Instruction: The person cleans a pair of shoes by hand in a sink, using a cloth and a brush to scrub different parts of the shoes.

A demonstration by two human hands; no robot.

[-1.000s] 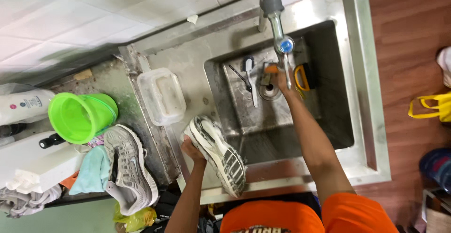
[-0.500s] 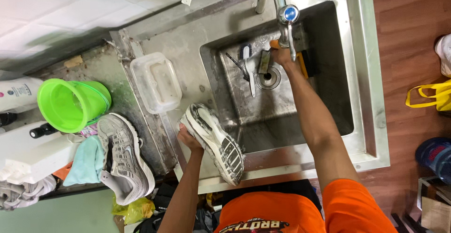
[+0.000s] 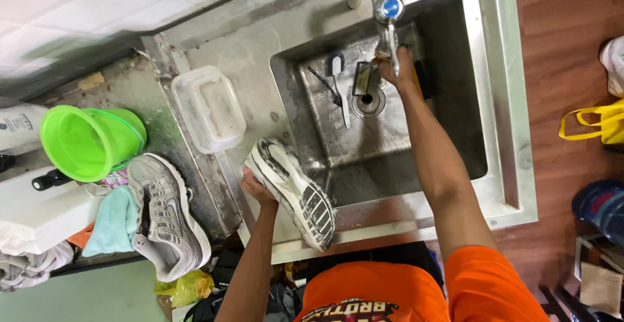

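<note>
Left hand [image 3: 255, 188] clamped around the side of a dirty white sneaker [image 3: 292, 191], fingers curled under its upper, sole turned up and facing the camera. Sneaker held tilted over the front left corner of the steel sink [image 3: 507, 133], toe end pointing down toward the near rim, heel end up by the counter edge. Right hand [image 3: 396, 68] stretched deep into the basin, fingers closed around the tap handle [image 3: 390, 39] just below the blue-capped faucet [image 3: 389, 7]; how tightly, cannot tell. On the basin floor, a white-handled brush [image 3: 339, 85] lying just left of the drain [image 3: 368, 100], a small dark block [image 3: 361, 78] touching the drain's upper edge. On the wet counter to the left, a clear plastic container [image 3: 208, 109] near the sink's edge, a second grey sneaker [image 3: 166, 215] lying on its side, a light blue cloth [image 3: 116, 221] just beside it, and a bright green bucket [image 3: 88, 141] further left. Yellow bag [image 3: 595, 127] on the wooden floor at the right.
</note>
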